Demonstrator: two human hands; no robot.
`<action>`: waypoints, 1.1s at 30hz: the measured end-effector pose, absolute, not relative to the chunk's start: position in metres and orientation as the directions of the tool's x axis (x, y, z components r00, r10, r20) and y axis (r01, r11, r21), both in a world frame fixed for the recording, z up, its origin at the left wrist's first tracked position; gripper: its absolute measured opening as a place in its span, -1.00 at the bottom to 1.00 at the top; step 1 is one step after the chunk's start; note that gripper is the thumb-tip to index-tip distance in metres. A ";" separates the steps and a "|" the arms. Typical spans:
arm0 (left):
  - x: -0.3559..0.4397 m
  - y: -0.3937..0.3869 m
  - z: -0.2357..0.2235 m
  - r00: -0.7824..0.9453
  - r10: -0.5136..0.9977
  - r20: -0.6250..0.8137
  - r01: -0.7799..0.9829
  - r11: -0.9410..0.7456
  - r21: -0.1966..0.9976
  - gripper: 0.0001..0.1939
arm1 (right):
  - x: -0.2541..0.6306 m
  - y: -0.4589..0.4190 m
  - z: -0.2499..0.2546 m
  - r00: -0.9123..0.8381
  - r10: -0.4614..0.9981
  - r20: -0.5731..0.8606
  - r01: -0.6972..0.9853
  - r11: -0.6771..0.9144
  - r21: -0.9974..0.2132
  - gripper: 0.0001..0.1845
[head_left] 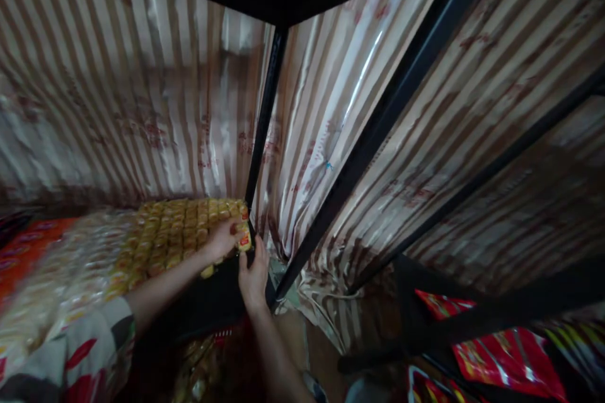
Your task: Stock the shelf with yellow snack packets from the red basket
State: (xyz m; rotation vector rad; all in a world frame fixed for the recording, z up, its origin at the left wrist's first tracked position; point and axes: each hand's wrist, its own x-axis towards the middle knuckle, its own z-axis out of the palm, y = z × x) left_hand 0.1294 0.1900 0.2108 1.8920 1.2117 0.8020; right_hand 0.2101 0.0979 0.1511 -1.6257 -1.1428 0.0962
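A small yellow packet with a red label (pixel 244 238) is at the right end of a dense block of similar yellow packets (pixel 174 230) on a dark shelf (pixel 198 302). My left hand (pixel 223 239) comes from the left over the block, its fingers closed on the packet's left and upper side. From below, my right hand (pixel 254 277) grips the same packet, thumb at its lower edge and fingers along its right side. Part of the packet is hidden behind the fingers. One loose yellow packet (pixel 207 271) lies beneath my left wrist.
Left of the block lie clear-wrapped packets (pixel 89 258) and an orange pack (pixel 35 252). A thin black post (pixel 267 113) stands behind my hands. A thick dark bar (pixel 378 138) slants at right. Striped sheeting (pixel 165 88) hangs behind. Red packs (pixel 510 359) lie lower right.
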 end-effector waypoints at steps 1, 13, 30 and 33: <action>0.134 0.200 0.215 0.345 0.927 0.146 0.507 -0.315 0.802 -0.75 | 0.213 0.106 0.152 0.525 0.695 0.492 0.638 0.062 -0.768 -0.48; 0.180 0.281 0.212 0.334 0.925 0.180 0.706 -0.372 0.603 -0.64 | 0.233 0.169 0.138 0.575 0.725 0.378 0.539 0.012 -0.842 -0.49; 0.187 0.284 0.185 0.469 0.858 0.209 0.801 -0.513 0.308 -0.79 | 0.247 0.205 0.111 0.510 0.824 0.245 0.446 -0.009 -0.895 -0.54; 0.188 0.280 0.188 0.455 0.861 0.229 0.791 -0.508 0.341 -0.81 | 0.248 0.207 0.107 0.529 0.810 0.254 0.457 -0.020 -0.889 -0.56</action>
